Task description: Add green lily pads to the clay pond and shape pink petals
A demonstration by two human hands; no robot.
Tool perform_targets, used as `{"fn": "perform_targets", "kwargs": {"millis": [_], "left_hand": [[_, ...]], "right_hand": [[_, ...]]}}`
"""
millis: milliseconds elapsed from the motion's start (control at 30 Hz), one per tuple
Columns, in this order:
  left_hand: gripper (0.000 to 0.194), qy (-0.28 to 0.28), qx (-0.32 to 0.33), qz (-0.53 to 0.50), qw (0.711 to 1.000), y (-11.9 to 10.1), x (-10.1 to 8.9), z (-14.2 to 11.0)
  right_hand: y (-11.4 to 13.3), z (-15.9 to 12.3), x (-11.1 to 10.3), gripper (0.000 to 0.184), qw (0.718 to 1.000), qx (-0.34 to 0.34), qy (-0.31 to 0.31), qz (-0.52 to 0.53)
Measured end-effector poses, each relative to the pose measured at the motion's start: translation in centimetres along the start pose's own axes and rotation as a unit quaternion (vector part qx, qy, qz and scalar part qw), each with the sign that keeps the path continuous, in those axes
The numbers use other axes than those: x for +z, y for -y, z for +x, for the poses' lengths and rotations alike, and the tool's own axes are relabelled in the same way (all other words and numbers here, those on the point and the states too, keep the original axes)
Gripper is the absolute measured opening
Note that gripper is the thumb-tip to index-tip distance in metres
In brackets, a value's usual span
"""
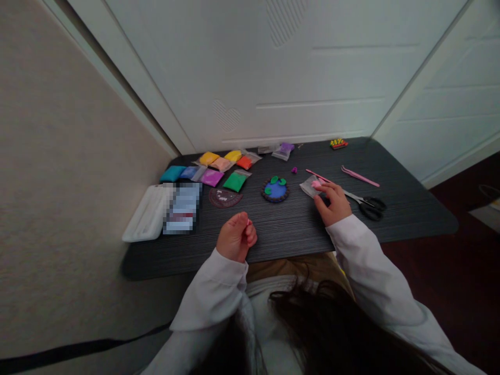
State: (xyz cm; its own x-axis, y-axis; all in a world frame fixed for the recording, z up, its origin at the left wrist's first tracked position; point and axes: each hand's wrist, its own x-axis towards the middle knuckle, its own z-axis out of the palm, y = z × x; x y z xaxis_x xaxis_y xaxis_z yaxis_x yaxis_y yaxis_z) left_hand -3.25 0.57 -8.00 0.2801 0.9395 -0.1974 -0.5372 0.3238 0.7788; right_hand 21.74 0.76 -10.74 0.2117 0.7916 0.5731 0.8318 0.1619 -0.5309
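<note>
My left hand point(236, 237) is closed above the table's front edge, with a tiny bit of pink clay point(247, 222) showing between thumb and fingers. Over to the right, my right hand point(333, 204) rests its fingertips on a clear bag point(308, 186) with pink clay point(316, 184) at its mouth; thumb and fingers are apart. Between the hands and farther back lies a round clay piece point(275, 190), blue in the middle with a dark beaded rim and green leaf-like discs. A small purple clay piece point(294, 170) sits behind it.
Scissors point(367, 203), pink tweezers point(360, 176) and a thin pink tool point(314, 175) lie right. Bagged clay, including a green packet point(236, 180), spreads back left. Near it are a protractor point(225, 198), a phone point(182, 209) and a white tray point(146, 213). A white panel point(242, 67) stands behind.
</note>
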Motion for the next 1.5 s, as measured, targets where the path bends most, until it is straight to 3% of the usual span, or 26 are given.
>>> {"fn": "perform_targets", "kwargs": {"millis": [233,367,600,967,1500], "left_hand": [[0.011,-0.052,-0.041,-0.035,0.997,-0.07,-0.44,0.26],[0.017,-0.066,-0.043,-0.041,0.996,0.10,-0.52,0.46],[0.013,-0.018,-0.008,-0.034,0.999,0.21,-0.35,-0.02],[0.024,-0.064,-0.015,0.000,0.998,0.52,-0.19,0.06],[0.017,-0.030,0.003,0.015,0.999,0.68,0.02,-0.04]], "right_hand": [[-0.28,0.00,-0.01,0.027,1.000,0.005,0.008,0.008],[-0.39,0.01,0.05,0.028,1.000,0.014,0.013,0.011],[-0.43,0.08,0.03,0.032,1.000,0.020,0.011,0.019],[-0.29,0.15,-0.09,0.031,0.999,0.032,0.022,0.026],[-0.47,0.16,-0.05,0.026,0.999,0.013,0.021,0.028]]}}
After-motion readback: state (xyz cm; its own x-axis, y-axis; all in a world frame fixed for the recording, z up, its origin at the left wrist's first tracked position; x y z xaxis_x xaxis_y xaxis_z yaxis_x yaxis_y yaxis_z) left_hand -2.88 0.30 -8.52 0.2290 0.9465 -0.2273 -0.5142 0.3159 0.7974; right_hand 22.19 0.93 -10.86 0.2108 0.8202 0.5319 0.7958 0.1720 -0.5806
